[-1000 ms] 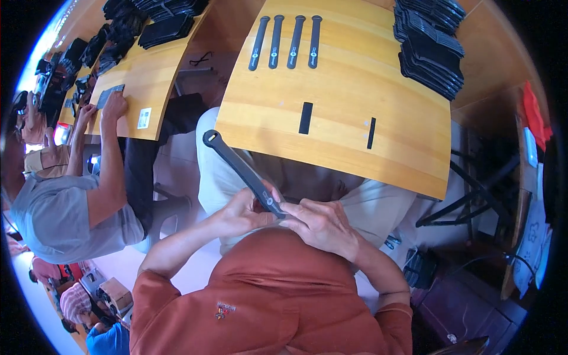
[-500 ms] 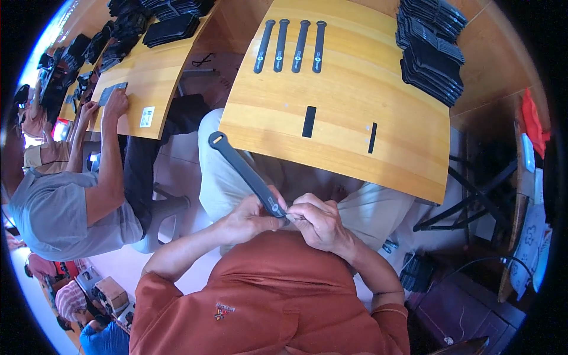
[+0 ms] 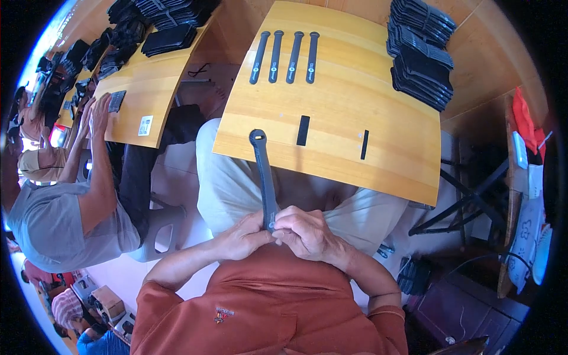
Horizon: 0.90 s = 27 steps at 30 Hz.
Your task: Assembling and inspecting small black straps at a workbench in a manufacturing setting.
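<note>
A dark grey strap [image 3: 264,177] with a slotted round end points up and away from me, past the near edge of the table. My left hand [image 3: 244,236] is closed on its lower part from the left. Against the strap's lower end, the fingers of my right hand [image 3: 303,232] are pinched together; the tip between them is mostly hidden. Several like straps [image 3: 292,57] lie side by side on the wooden table [image 3: 337,77]. Closer to me on the same table are a black rectangular strip [image 3: 303,130] and a narrower black strip [image 3: 364,145].
Stacked dark flat pieces [image 3: 421,56] stand at the table's far right corner. On the left, a person in a grey shirt [image 3: 68,219] works at another table [image 3: 133,106] bearing black bundles. A red cloth [image 3: 525,121] hangs at the right, above a black folding frame [image 3: 467,195].
The strap has swung from leaning left to nearly upright, its slotted end now in front of the table edge. Both my hands have shifted slightly down. The neighbour's hands have moved.
</note>
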Available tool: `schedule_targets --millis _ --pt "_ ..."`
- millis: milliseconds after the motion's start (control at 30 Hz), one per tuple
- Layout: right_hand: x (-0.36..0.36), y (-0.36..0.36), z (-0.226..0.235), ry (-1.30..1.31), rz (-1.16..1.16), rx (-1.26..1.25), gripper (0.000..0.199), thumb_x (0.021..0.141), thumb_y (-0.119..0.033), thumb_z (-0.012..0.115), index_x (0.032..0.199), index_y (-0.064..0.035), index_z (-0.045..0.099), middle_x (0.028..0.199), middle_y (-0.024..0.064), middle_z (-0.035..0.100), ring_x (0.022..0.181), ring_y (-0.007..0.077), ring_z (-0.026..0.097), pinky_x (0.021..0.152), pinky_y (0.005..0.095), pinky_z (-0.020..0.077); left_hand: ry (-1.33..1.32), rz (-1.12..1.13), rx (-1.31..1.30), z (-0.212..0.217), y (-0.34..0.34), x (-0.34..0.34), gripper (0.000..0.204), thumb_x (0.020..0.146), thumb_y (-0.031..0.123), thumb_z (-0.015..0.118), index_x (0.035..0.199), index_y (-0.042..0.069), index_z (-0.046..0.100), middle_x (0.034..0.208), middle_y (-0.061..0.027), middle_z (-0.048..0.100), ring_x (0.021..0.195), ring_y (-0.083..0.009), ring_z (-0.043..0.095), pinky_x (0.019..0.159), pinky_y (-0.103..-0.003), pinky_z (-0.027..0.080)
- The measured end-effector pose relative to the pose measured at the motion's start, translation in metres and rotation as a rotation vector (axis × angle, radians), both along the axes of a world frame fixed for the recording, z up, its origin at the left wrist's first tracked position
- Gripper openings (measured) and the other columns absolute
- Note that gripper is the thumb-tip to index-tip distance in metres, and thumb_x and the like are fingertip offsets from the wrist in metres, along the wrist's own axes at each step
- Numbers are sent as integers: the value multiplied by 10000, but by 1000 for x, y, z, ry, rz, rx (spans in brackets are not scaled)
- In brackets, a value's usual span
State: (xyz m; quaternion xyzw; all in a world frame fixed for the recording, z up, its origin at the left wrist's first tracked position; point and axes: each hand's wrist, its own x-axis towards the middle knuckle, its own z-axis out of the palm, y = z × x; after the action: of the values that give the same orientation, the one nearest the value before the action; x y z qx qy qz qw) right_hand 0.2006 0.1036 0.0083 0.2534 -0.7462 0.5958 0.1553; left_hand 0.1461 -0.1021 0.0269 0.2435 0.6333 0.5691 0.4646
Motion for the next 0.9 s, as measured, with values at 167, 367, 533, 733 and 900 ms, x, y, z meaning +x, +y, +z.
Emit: schedule_targets --millis 167,367,533,733,900 --pt "-1 -2 10 109 -5 55 253 851 -48 803 1053 -1 656 942 124 680 686 232 714 539 334 571 -138 112 99 0 -3 7 154 962 42 522 1115 32 534 914 -54 577 857 -143 569 786 -308 478" --pt "-3 -1 16 222 -63 141 172 822 -49 787 963 -10 697 920 111 703 720 234 739 569 341 607 -250 150 187 0 -10 13 181 929 31 445 1083 43 540 802 -1 494 696 -87 442 627 -261 371" --pt "-54 82 54 200 -494 -25 73 931 -50 678 903 -56 746 836 74 729 705 184 675 654 313 551 -245 203 157 7 -31 14 146 871 51 462 982 29 555 736 21 450 633 -69 383 562 -252 310" --pt "-111 169 123 53 -919 -185 147 983 -122 710 974 20 748 792 -53 633 700 21 523 613 200 421 -249 357 -33 -6 -63 17 155 793 73 476 918 28 556 705 11 456 598 -89 372 544 -275 302" --pt "-147 202 129 333 -1077 -34 157 939 -145 780 980 7 773 741 -69 617 653 37 516 585 216 428 -292 472 28 -28 -86 29 162 827 105 489 950 27 559 712 1 472 602 -94 394 551 -268 310"
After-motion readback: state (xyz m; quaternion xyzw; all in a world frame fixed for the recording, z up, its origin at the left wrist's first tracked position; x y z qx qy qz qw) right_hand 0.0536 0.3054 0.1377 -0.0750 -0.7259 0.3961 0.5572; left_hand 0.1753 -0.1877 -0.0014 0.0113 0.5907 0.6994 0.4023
